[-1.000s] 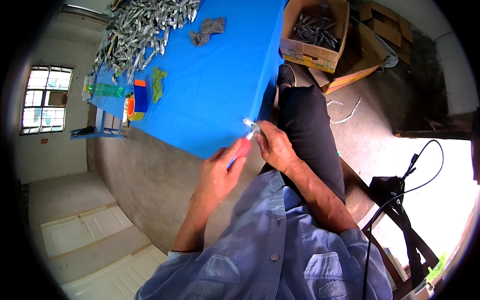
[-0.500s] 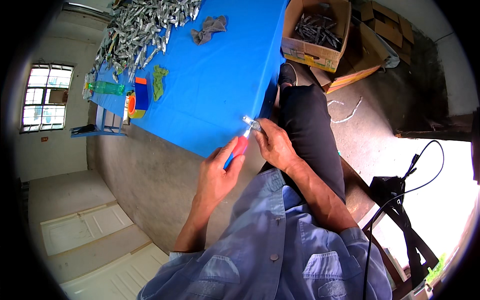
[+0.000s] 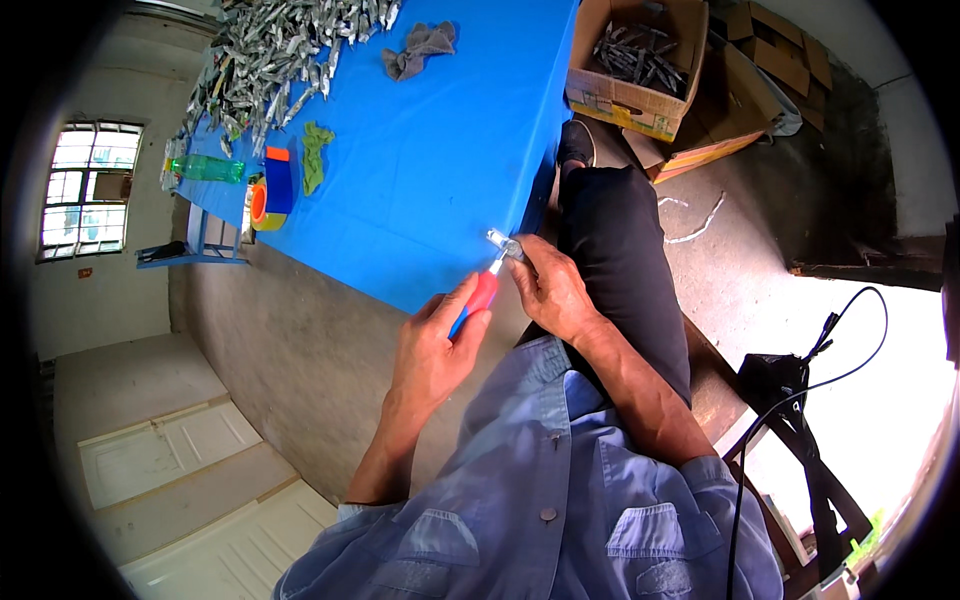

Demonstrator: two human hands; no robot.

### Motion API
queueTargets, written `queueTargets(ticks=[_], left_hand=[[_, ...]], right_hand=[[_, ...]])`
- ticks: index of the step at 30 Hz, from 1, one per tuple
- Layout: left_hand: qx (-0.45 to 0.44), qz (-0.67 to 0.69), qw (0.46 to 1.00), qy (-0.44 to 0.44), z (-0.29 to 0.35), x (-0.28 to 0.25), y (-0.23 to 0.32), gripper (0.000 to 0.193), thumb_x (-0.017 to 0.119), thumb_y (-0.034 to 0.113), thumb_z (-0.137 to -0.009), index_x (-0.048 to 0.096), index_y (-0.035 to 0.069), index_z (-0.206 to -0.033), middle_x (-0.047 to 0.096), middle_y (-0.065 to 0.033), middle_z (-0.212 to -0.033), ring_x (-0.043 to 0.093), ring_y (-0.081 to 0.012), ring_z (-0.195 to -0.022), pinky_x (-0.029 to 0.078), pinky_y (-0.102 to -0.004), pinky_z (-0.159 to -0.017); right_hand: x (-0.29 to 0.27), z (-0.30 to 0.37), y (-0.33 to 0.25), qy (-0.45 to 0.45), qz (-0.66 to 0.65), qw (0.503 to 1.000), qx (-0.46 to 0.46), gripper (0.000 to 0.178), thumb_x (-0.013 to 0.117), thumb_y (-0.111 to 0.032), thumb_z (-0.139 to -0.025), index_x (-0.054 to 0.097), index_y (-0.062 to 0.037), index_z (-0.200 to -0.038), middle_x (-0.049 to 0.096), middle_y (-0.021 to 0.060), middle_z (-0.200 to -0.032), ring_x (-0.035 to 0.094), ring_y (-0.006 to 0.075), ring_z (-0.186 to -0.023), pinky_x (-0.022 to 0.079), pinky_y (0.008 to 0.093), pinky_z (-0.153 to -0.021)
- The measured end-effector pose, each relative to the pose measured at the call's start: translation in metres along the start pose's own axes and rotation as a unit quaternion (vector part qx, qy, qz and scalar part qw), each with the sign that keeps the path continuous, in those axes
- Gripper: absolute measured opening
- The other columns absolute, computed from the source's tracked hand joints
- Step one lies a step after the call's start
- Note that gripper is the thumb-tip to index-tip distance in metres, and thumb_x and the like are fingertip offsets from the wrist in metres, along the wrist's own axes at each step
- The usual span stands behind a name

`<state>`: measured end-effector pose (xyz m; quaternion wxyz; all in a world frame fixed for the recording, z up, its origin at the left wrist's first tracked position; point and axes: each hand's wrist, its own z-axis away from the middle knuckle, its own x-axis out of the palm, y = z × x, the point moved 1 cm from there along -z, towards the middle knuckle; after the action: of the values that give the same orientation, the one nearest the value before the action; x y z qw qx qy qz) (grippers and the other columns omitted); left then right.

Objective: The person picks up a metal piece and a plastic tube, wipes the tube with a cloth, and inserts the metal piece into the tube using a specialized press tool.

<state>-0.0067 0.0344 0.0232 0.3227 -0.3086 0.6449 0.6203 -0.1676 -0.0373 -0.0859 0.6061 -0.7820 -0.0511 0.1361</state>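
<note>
My left hand (image 3: 440, 335) is closed around the red and blue handle of a screwdriver (image 3: 484, 291). Its short bright shaft meets a small silvery metal part (image 3: 507, 243), which my right hand (image 3: 557, 290) pinches between thumb and fingers. Both hands are close together at the near edge of the blue-covered table (image 3: 420, 190), above my lap. The exact shape of the part is too small to tell, and my fingers cover some of it.
A heap of silvery parts (image 3: 285, 60) lies at the table's far left. Nearer are a grey cloth (image 3: 420, 50), a green cloth (image 3: 315, 158), a green bottle (image 3: 210, 169) and tape rolls (image 3: 268, 200). Right of the table stands a cardboard box (image 3: 625, 105) holding dark parts. A black cable (image 3: 745, 470) hangs at right.
The view has shifted very slightly, so the table's things sit a little further left. Both hands keep the same hold on the screwdriver and the metal part.
</note>
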Motion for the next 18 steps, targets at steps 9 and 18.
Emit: queueTargets(ticks=[9,18], left_hand=[[0.045,-0.072,0.996,-0.016,-0.001,-0.004,0.003,0.044,0.077,0.012,-0.094,0.067,0.0,-0.135,0.073,-0.0212,-0.101,0.074,-0.0379,-0.086,0.059,-0.0433,-0.069],[0.071,-0.122,0.99,-0.019,-0.003,-0.004,0.008,0.045,0.077,0.014,-0.094,0.067,0.002,-0.136,0.073,-0.0209,-0.104,0.073,-0.0393,-0.087,0.06,-0.0439,-0.068]], right_hand=[[0.0,0.0,0.003,-0.003,0.002,1.0,-0.005,0.016,0.068,-0.003,-0.097,0.06,-0.0002,-0.112,0.062,0.022,-0.095,0.062,0.0467,-0.091,0.05,0.0507,-0.077],[-0.002,0.001,0.0,-0.01,-0.008,1.0,0.017,0.013,0.067,-0.004,-0.098,0.06,-0.0011,-0.108,0.062,0.0212,-0.094,0.062,0.0464,-0.09,0.049,0.0504,-0.076]])
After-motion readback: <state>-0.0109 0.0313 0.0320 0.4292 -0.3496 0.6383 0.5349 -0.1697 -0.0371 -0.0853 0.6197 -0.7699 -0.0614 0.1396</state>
